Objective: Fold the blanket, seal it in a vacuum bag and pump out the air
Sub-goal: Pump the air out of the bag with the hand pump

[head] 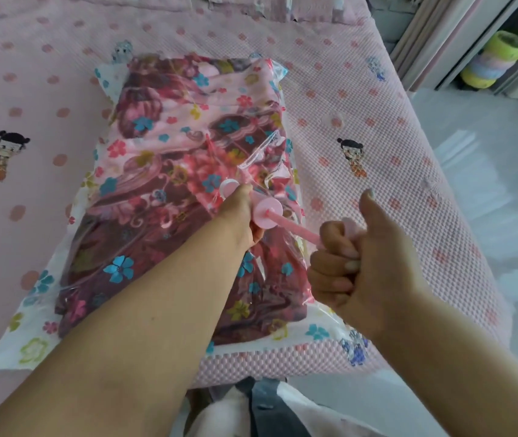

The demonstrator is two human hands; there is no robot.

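the left hand (242, 212) clamps the pink pump (265, 212) onto the vacuum bag (62, 310), probably over its hidden valve, steadying it. the right hand (349, 260) grips the drawn-out plunger handle (350, 227) to pump air from around the blanket (163, 146).

- A folded blanket (156, 171) in maroon and pink floral print lies flat inside the bag, its long axis running from 7 o'clock to 1 o'clock across the bed.
- The clear plastic vacuum bag (62, 310) with flower-printed white edges wraps the blanket, its film wrinkled (a raised crease near the pump).
- A pink plastic hand pump (267, 212) sits on the bag's middle, plunger rod drawn out toward 4 o'clock.
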